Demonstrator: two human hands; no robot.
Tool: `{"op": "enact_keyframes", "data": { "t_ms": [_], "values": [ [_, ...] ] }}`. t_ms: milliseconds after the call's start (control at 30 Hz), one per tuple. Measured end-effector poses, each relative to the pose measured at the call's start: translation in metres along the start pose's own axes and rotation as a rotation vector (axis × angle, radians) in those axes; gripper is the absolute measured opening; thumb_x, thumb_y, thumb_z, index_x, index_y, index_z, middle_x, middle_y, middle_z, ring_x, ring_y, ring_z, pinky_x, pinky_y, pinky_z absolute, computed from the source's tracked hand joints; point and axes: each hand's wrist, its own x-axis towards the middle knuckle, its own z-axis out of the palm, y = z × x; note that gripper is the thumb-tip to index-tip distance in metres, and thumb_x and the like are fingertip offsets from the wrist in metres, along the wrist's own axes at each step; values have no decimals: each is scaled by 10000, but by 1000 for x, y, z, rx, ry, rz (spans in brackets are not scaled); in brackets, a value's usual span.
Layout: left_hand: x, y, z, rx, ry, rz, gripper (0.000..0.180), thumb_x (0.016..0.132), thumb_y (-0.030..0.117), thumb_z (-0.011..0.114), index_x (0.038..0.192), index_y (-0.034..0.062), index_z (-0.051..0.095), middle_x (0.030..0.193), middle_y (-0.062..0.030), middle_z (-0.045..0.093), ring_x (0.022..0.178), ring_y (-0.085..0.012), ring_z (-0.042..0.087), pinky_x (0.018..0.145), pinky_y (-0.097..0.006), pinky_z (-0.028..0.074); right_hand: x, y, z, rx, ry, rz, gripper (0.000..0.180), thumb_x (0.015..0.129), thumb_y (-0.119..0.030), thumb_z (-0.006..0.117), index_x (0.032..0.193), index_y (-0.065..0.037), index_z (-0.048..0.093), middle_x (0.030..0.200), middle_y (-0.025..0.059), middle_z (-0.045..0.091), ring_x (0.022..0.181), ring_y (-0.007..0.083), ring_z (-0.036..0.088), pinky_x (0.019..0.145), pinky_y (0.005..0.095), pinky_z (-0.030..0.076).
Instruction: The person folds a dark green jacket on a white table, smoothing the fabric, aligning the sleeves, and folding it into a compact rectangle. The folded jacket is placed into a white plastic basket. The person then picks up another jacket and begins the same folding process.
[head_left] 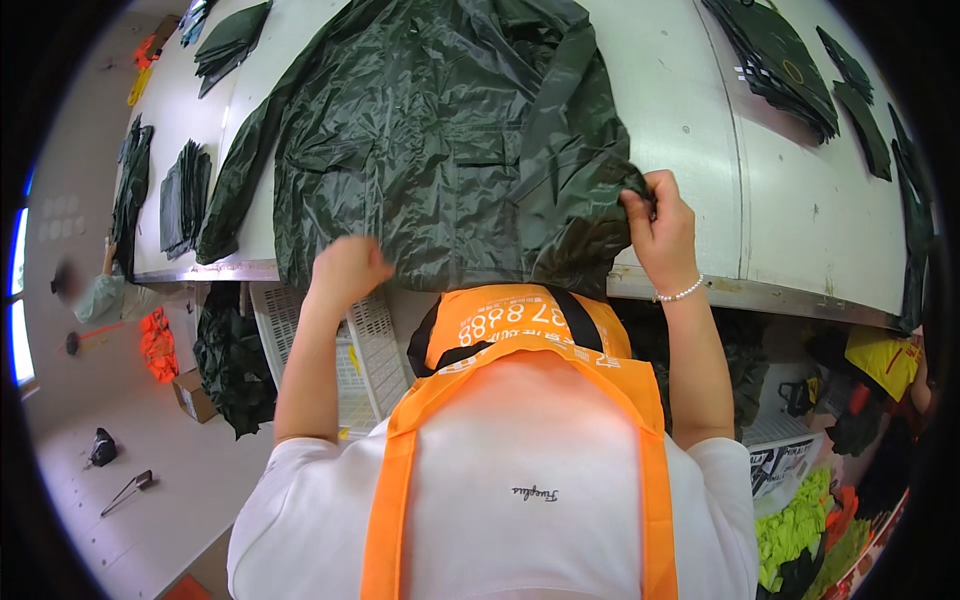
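A dark green, shiny rain jacket (420, 150) lies spread on the table, its lower edge hanging slightly over the near side. Two pocket flaps and creases show on its front, and one sleeve stretches out to the left. At the jacket's right side, my right hand (664, 235) pinches a dark bunched edge of it between thumb and fingers; this looks like a sleeve end. Over the lower left of the jacket, close to the hem, my left hand (348, 272) is closed with curled fingers. Whatever it may grip there is hidden.
Folded dark green garments lie in stacks at left (186, 198) and right (775, 65) on the white table (690, 120). Beneath its edge stands a white plastic crate (375, 345). Another person (95, 295) is at the far left. Lime-green clothing (795, 525) lies at lower right.
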Motion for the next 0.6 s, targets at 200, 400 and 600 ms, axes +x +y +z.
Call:
{"op": "enact_keyframes", "data": {
  "t_ms": [200,400,600],
  "values": [
    [-3,23,16,-682,82,450,604,716,149,761,1249,31,504,1202,-136,588,1150,-233,539,984,-343,409,6,1,12,28,57,-24,280,903,-284,599,829,-54,459,560,65,454,467,197,444,461,280,381],
    [39,118,1,-1110,-16,875,815,692,98,723,1397,24,322,1315,-145,470,1250,-229,421,1064,-345,302,14,-8,10,189,-2,-35,279,929,-289,563,851,-42,459,578,61,458,501,137,413,491,252,373],
    [52,147,-25,-1548,-402,717,424,823,185,652,1170,-40,558,1045,-78,629,959,-114,583,847,-237,449,12,-10,-4,151,-93,-14,176,928,-219,562,975,-51,539,681,58,536,570,127,460,536,238,399]
  ]
}}
